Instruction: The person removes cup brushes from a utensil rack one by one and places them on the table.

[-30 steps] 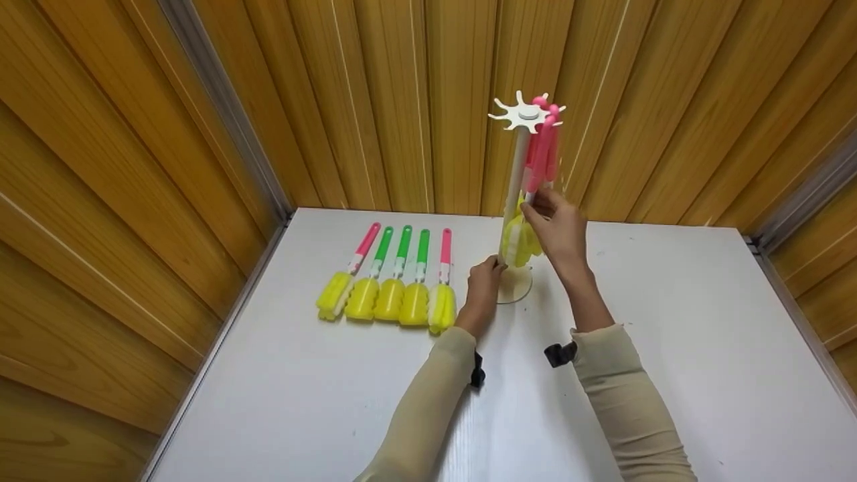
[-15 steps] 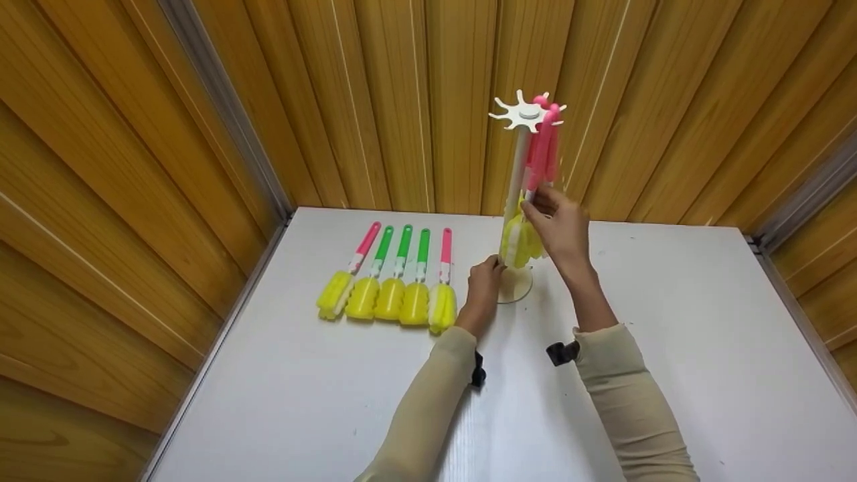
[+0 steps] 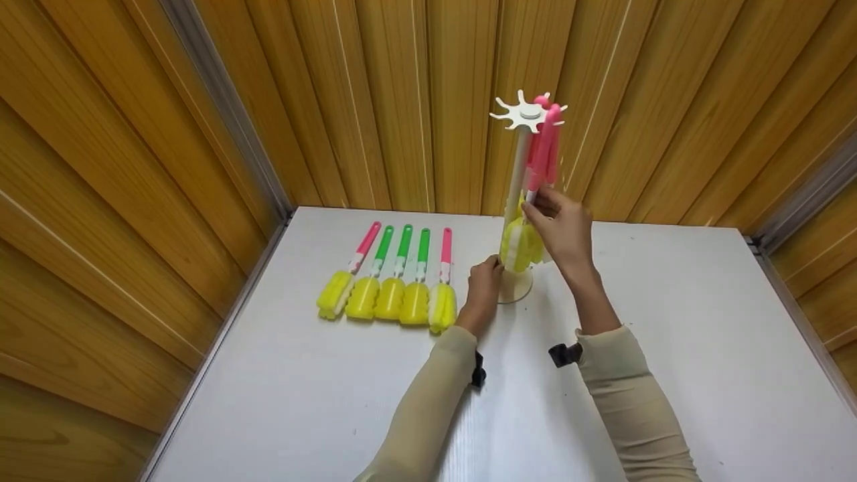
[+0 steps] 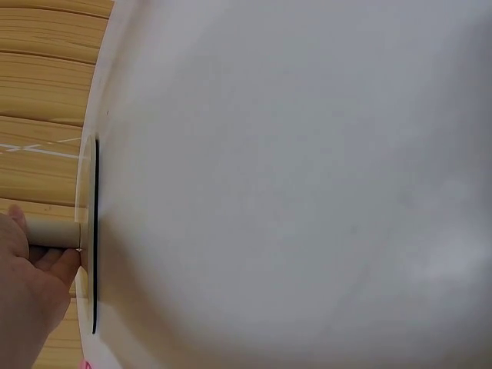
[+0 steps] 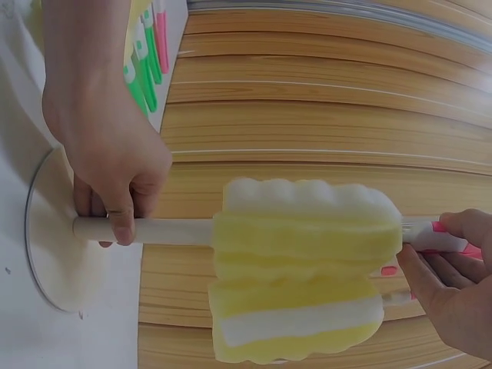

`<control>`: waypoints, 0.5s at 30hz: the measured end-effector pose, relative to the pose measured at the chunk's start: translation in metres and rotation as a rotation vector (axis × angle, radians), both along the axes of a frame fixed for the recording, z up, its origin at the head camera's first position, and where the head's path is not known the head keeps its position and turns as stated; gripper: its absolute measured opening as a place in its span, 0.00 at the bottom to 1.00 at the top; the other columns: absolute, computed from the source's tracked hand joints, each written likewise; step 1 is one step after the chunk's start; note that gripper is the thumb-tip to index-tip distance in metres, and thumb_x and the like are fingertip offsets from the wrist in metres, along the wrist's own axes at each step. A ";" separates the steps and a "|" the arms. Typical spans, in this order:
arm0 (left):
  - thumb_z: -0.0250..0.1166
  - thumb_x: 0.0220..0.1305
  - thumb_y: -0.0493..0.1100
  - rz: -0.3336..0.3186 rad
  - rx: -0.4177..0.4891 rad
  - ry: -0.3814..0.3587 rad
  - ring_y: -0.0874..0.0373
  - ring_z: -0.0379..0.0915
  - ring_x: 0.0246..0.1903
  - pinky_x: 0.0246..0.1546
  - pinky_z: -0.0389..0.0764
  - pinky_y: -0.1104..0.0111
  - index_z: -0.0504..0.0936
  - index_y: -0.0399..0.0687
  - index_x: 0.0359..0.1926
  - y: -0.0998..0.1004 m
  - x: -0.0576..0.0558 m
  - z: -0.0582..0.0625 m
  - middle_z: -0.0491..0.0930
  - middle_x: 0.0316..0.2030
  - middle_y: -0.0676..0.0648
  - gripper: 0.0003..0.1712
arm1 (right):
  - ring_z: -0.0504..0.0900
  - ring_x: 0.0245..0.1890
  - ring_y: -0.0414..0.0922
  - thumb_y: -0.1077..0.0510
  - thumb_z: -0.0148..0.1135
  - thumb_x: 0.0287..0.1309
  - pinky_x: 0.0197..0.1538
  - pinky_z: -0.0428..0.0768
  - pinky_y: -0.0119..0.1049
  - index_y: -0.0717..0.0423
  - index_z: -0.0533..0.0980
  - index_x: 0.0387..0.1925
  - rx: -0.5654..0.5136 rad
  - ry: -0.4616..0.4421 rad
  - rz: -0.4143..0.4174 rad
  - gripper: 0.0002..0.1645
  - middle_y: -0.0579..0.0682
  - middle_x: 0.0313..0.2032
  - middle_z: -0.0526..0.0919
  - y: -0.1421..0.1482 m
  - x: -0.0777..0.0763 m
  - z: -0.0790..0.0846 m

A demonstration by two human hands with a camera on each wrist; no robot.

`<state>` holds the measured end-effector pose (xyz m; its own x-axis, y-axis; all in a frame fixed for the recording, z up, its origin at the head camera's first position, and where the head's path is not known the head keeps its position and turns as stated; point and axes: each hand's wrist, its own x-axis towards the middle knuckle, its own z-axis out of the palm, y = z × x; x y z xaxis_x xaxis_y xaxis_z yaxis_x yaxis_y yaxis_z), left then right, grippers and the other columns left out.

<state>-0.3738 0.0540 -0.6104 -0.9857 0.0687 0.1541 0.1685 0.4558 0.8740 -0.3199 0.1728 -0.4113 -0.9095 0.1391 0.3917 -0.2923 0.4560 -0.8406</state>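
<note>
A cream stand with a round base (image 3: 515, 288), a post (image 3: 518, 161) and a white hooked top (image 3: 529, 115) is upright on the table. My left hand (image 3: 482, 289) grips the post low down, just above the base, as the left wrist view also shows. With thumb and fingers, my right hand (image 3: 566, 227) pinches the neck of a pink-handled sponge brush (image 3: 539, 164); its yellow and white head (image 5: 307, 227) hangs beside the post. The handle's tip is at the hooked top; whether it sits in a slot is too small to tell. Other pink-handled brushes hang just behind it.
Left of the stand, several sponge brushes lie in a row on the white table (image 3: 268, 402): green-handled ones (image 3: 402, 248) in the middle, a pink-handled one (image 3: 367, 244) at the left end and another pink-handled one (image 3: 446, 254) at the right end. Wood-panelled walls (image 3: 402, 100) enclose the table.
My right hand and the brush it pinches have shifted slightly downward and right, and the brush's head hangs a little lower. My left hand stays on the post.
</note>
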 end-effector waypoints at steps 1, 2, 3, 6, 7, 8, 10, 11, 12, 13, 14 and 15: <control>0.57 0.77 0.40 0.001 0.002 -0.002 0.67 0.75 0.39 0.40 0.78 0.72 0.84 0.46 0.48 0.000 0.000 0.000 0.86 0.42 0.52 0.10 | 0.86 0.51 0.51 0.60 0.68 0.65 0.51 0.84 0.40 0.62 0.77 0.63 0.004 -0.003 0.002 0.26 0.60 0.52 0.86 0.000 0.001 0.000; 0.57 0.77 0.40 0.001 0.005 -0.004 0.67 0.76 0.40 0.41 0.78 0.72 0.85 0.46 0.49 0.000 0.000 -0.001 0.86 0.43 0.52 0.11 | 0.86 0.51 0.51 0.60 0.68 0.65 0.50 0.84 0.39 0.62 0.77 0.63 0.009 -0.007 0.004 0.26 0.60 0.52 0.86 0.001 0.002 0.000; 0.57 0.77 0.40 0.000 0.006 -0.004 0.67 0.77 0.41 0.43 0.79 0.72 0.85 0.46 0.50 0.000 0.000 -0.001 0.86 0.44 0.52 0.11 | 0.86 0.50 0.51 0.59 0.69 0.65 0.50 0.84 0.39 0.62 0.77 0.63 0.015 -0.010 0.004 0.27 0.60 0.52 0.86 0.001 0.002 0.001; 0.56 0.77 0.40 -0.001 0.013 -0.005 0.66 0.78 0.44 0.45 0.79 0.72 0.85 0.46 0.51 0.000 0.000 -0.001 0.87 0.45 0.53 0.12 | 0.86 0.50 0.50 0.59 0.68 0.65 0.50 0.84 0.38 0.62 0.77 0.63 0.028 -0.021 0.007 0.26 0.59 0.52 0.86 0.002 0.005 0.001; 0.56 0.77 0.40 -0.002 0.015 -0.006 0.66 0.78 0.45 0.46 0.79 0.71 0.85 0.46 0.51 0.000 0.000 0.000 0.87 0.45 0.53 0.12 | 0.86 0.51 0.50 0.58 0.68 0.65 0.51 0.84 0.38 0.62 0.77 0.63 0.029 -0.026 0.009 0.26 0.59 0.52 0.86 0.003 0.006 0.001; 0.56 0.77 0.40 -0.004 0.013 -0.006 0.66 0.78 0.44 0.46 0.79 0.71 0.85 0.46 0.51 -0.001 -0.001 0.000 0.87 0.45 0.53 0.12 | 0.86 0.51 0.50 0.58 0.68 0.66 0.51 0.84 0.38 0.62 0.78 0.63 0.031 -0.033 0.008 0.26 0.59 0.52 0.86 0.003 0.007 0.002; 0.56 0.77 0.39 -0.007 0.009 -0.004 0.66 0.78 0.44 0.46 0.79 0.71 0.85 0.46 0.50 -0.001 -0.001 0.000 0.86 0.44 0.53 0.12 | 0.85 0.52 0.50 0.57 0.68 0.66 0.51 0.84 0.38 0.62 0.77 0.63 0.026 -0.048 0.009 0.26 0.59 0.53 0.86 0.004 0.009 0.002; 0.56 0.77 0.39 -0.007 0.008 -0.006 0.66 0.78 0.43 0.46 0.79 0.71 0.85 0.47 0.50 -0.001 0.000 0.000 0.86 0.43 0.53 0.12 | 0.85 0.52 0.51 0.56 0.67 0.66 0.52 0.83 0.38 0.61 0.77 0.64 0.024 -0.057 0.009 0.27 0.59 0.54 0.85 0.005 0.011 0.003; 0.56 0.77 0.39 -0.009 0.004 -0.006 0.66 0.77 0.43 0.45 0.79 0.71 0.85 0.47 0.50 -0.001 0.000 0.000 0.86 0.43 0.53 0.11 | 0.85 0.53 0.51 0.56 0.67 0.67 0.52 0.83 0.37 0.61 0.76 0.65 0.023 -0.066 0.009 0.28 0.58 0.54 0.85 0.005 0.012 0.003; 0.56 0.77 0.39 -0.009 -0.002 -0.005 0.66 0.77 0.42 0.45 0.79 0.71 0.85 0.47 0.50 -0.002 0.000 0.000 0.86 0.43 0.53 0.11 | 0.85 0.53 0.50 0.55 0.67 0.67 0.52 0.83 0.36 0.61 0.76 0.65 0.018 -0.071 0.009 0.28 0.58 0.54 0.85 0.005 0.013 0.004; 0.55 0.77 0.39 -0.009 -0.003 -0.004 0.66 0.77 0.42 0.44 0.79 0.71 0.85 0.47 0.49 -0.002 0.000 0.000 0.86 0.42 0.54 0.11 | 0.85 0.53 0.50 0.55 0.67 0.67 0.52 0.83 0.35 0.61 0.76 0.65 0.014 -0.073 0.009 0.28 0.58 0.54 0.85 0.006 0.014 0.004; 0.55 0.77 0.39 -0.010 -0.004 -0.003 0.67 0.76 0.41 0.44 0.79 0.71 0.85 0.48 0.49 -0.002 0.000 0.000 0.86 0.42 0.54 0.11 | 0.85 0.53 0.51 0.56 0.67 0.67 0.51 0.83 0.34 0.62 0.76 0.65 0.009 -0.067 0.011 0.28 0.59 0.54 0.85 0.006 0.015 0.004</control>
<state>-0.3735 0.0520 -0.6108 -0.9854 0.0789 0.1511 0.1705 0.4577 0.8726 -0.3050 0.1791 -0.4074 -0.9354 0.1251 0.3307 -0.2404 0.4609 -0.8543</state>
